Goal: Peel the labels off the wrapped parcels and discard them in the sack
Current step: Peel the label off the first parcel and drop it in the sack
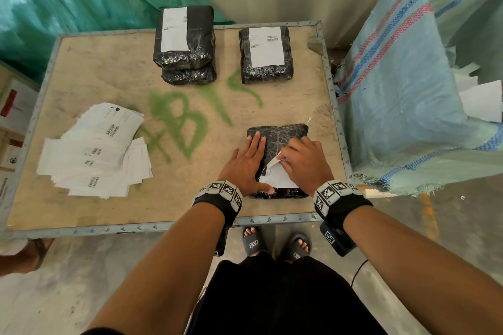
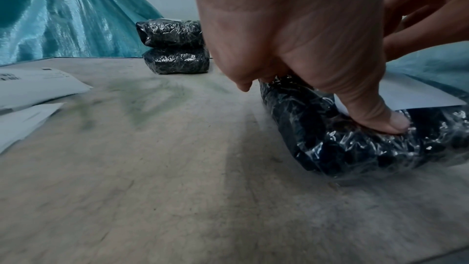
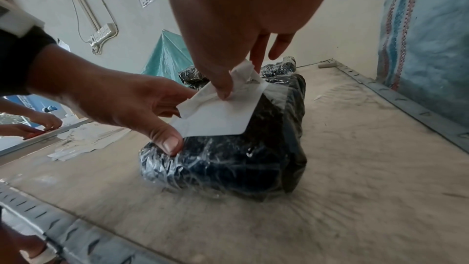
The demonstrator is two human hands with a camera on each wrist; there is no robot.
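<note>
A black parcel in clear wrap (image 1: 281, 136) (image 2: 355, 138) (image 3: 228, 160) lies near the table's front right corner. My left hand (image 1: 246, 164) (image 3: 121, 105) lies flat on its left side, fingers straight, thumb pressing the near edge. My right hand (image 1: 302, 156) (image 3: 228, 79) pinches the lifted corner of the white label (image 1: 276, 175) (image 3: 218, 119), which is partly peeled and folded back; its near part still sticks to the wrap. The woven blue-grey sack (image 1: 408, 106) (image 3: 426, 47) stands open just right of the table, with white paper inside.
Two stacked parcels (image 1: 185, 43) (image 2: 175, 45) and a single parcel (image 1: 265, 54), both with white labels on top, sit at the table's far side. A heap of loose label sheets (image 1: 95, 152) lies at the left. The table (image 1: 109, 62) has a metal rim. Another person's hands (image 3: 27, 125) rest at the far left.
</note>
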